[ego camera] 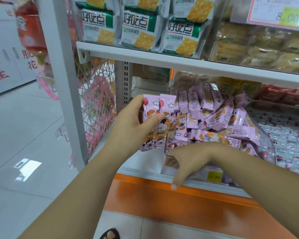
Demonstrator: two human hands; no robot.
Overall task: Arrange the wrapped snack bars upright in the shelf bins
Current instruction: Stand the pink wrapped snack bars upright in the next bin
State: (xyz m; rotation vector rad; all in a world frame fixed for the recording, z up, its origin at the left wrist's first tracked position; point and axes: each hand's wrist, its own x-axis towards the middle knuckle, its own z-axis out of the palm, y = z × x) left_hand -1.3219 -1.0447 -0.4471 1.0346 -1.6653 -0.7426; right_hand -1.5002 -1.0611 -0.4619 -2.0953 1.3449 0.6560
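Note:
My left hand (136,121) grips two pink wrapped snack bars (160,123) upright, side by side, just left of a clear plastic shelf bin (264,135). The bin holds a loose heap of several matching pink bars (214,118), some standing at the back, most lying tilted. My right hand (185,161) hangs over the bin's front left corner, fingers curled over the rim with the thumb pointing down in front of the shelf edge. Whether those fingers hold a bar is hidden.
A yellow price tag (214,176) sits on the shelf edge under the bin. A second bin of pink-dotted packets (290,144) stands to the right. Cracker packs (140,30) fill the shelf above. A white mesh side panel (100,104) bounds the left; an orange base (162,204) runs below.

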